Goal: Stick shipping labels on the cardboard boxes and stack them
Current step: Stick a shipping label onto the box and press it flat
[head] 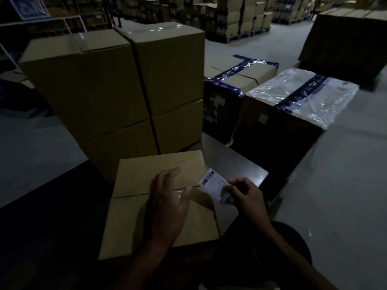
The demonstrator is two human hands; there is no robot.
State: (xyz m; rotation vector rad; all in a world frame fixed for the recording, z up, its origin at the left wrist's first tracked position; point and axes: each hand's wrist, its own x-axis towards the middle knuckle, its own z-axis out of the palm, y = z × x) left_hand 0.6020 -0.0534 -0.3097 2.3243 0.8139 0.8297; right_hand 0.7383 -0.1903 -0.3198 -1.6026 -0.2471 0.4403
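Left hand (167, 203) flat, fingers relaxed, on cardboard box (134, 197).
Right hand (244, 194) pinches white barcoded shipping label (213, 184) at box's right edge.

Dim warehouse, grey concrete floor (345, 164). Dark tabletop (234, 164) under the work area, its far right corner catching light. White metal rack frame (69, 21) far left, blue sign (27, 7) above it. Blue pallets (247, 35) at the back carry stacked goods. Black round object (293, 248) low right, too dark to identify.
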